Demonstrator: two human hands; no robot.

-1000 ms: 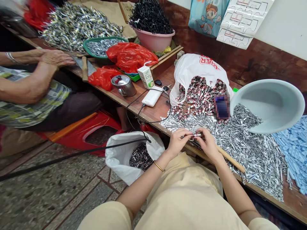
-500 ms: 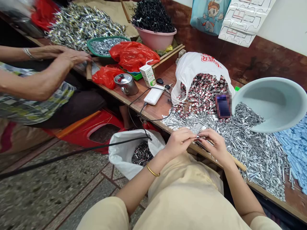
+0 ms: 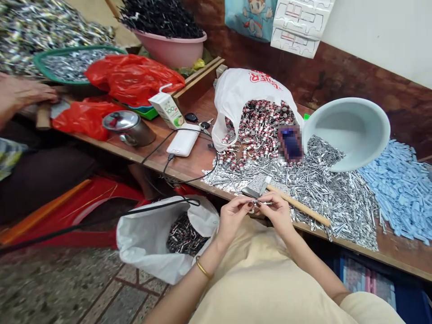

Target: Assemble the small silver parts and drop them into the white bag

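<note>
My left hand (image 3: 233,217) and my right hand (image 3: 277,210) meet just in front of the bench edge, both pinching a small silver metal part (image 3: 260,204) between fingertips. Right behind them a hammer (image 3: 290,201) with a wooden handle lies on a heap of silver metal parts (image 3: 340,198). A white bag of red-and-silver pieces (image 3: 261,128) lies open further back. On the floor below my left hand stands a white bag of dark metal pieces (image 3: 175,234).
A pale bowl (image 3: 347,132) leans on the heap, with blue pieces (image 3: 401,189) to its right. A power bank (image 3: 184,141), juice carton (image 3: 167,110), metal pot (image 3: 128,127) and red bags (image 3: 131,78) sit left. Another person's hand (image 3: 23,92) works at far left.
The view has swung right and down. My hands have drawn a little toward me off the heap, still pinching the small part. The other person's hands have moved left in the view.
</note>
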